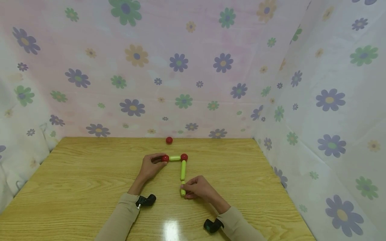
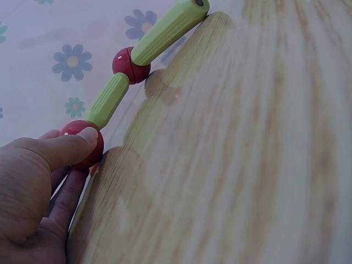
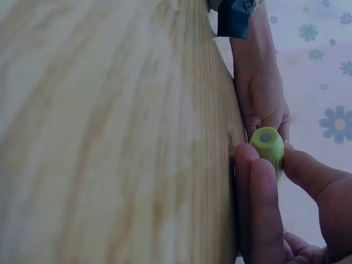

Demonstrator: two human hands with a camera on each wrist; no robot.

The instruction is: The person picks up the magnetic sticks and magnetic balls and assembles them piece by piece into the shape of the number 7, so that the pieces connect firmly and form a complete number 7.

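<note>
Between its thumb and fingers my left hand grips a red ball. A short yellow-green rod links that ball to a second red ball. From the second ball a longer yellow-green rod extends toward me, and a dark disc shows on its near end in the left wrist view. My right hand pinches another yellow-green rod, in line with the longer one and close to its end. The right wrist view shows a grey disc on the end of this pinched rod.
A loose red ball lies at the back edge of the wooden table. Flower-print cloth hangs behind the table and along both sides. Black devices are worn on both wrists, over beige sleeves.
</note>
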